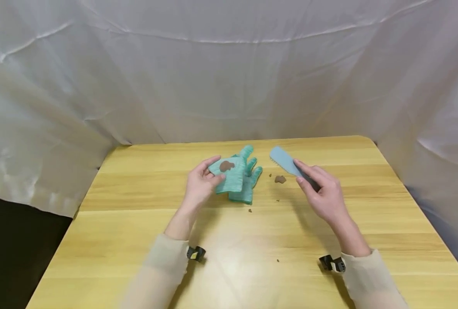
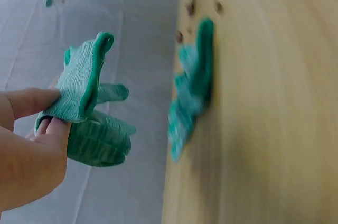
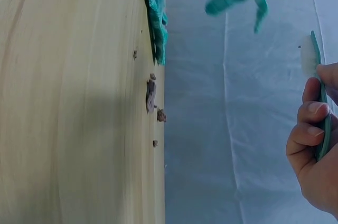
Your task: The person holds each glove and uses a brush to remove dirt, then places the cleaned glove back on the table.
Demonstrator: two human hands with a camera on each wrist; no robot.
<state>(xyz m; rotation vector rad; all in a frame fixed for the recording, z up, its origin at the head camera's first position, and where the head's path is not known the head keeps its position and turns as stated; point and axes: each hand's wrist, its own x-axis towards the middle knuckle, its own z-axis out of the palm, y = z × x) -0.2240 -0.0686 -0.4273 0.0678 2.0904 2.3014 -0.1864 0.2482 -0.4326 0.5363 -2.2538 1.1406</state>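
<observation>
My left hand [image 1: 198,185] pinches a green knitted work glove [image 1: 234,179] by its cuff, thumb on one side and fingers on the other. A brown mud-like patch [image 1: 226,165] marks the raised glove. Below it a second green glove [image 2: 193,94] lies on the wooden table, partly hidden in the head view. In my right hand [image 1: 324,191] is a blue brush [image 1: 283,161], gripped round its handle with the bristles facing down and left. The brush head is apart from the glove, up in the air to its right.
A brown clump [image 1: 280,179] lies on the table [image 1: 136,240] under the brush. Several small brown crumbs [image 1: 250,210] are scattered nearby. Pale grey cloth [image 1: 229,86] hangs behind the table and at its sides.
</observation>
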